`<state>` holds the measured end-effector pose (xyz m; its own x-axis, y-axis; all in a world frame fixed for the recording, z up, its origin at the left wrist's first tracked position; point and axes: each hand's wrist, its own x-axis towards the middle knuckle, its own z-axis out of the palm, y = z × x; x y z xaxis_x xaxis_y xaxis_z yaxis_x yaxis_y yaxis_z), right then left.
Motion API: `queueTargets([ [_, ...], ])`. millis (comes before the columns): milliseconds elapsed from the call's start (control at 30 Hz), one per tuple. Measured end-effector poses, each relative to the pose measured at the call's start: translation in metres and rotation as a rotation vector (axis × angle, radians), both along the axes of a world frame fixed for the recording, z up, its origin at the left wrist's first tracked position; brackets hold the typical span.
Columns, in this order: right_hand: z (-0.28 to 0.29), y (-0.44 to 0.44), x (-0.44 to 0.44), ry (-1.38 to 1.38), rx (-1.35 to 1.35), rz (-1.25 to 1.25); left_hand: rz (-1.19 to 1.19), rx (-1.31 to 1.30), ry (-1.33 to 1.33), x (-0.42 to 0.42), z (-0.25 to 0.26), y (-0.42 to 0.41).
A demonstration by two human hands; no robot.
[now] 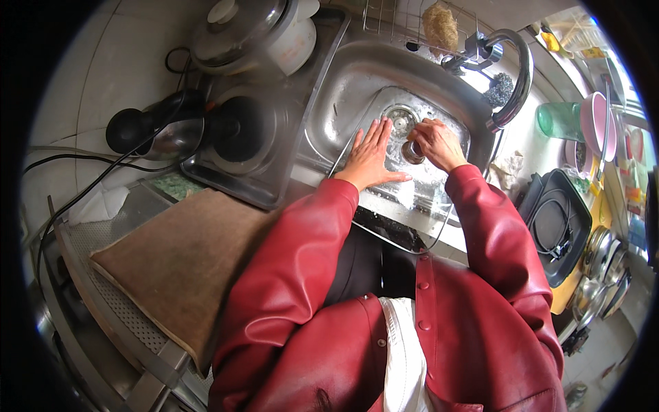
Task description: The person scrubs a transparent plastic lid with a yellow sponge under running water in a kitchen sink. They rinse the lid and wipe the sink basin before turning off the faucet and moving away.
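Observation:
My left hand lies spread out over a clear rectangular tray or panel, thumb held apart from the fingers. Its wet see-through sheet slants across the steel sink and past the front edge. My right hand is bunched, fingers bent, over the same sheet. Just below those fingertips shows a small round metallic piece; whether they grip it or anything else is hidden. The drain strainer is visible between my hands. Both sleeves are red and leather-like.
A chrome faucet arches over the sink's right side. A loofah sits by a wire rack. Left are a dark tray, a lidded pot and a brown board. A black pan stands at right.

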<state>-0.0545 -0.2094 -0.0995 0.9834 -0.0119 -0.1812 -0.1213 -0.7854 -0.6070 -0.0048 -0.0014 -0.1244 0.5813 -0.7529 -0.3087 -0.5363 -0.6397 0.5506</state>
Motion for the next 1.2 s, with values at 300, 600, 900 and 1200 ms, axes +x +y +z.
queueTargets([
  [300, -0.004, 0.008, 0.002, -0.051, 0.108, -0.034, -0.020, 0.042, 0.024, 0.002, 0.002, -0.002],
  [600, 0.000, 0.012, 0.005, -0.037, 0.068, -0.014, -0.009, 0.010, 0.037, 0.003, 0.004, 0.000],
  [900, -0.002, -0.005, -0.042, 0.024, 0.152, -0.256, -0.005, -0.005, 0.009, 0.003, 0.005, -0.002],
  [1200, -0.006, 0.017, -0.069, -0.248, -0.045, -0.261, -0.014, 0.016, 0.000, 0.003, 0.002, 0.001],
])
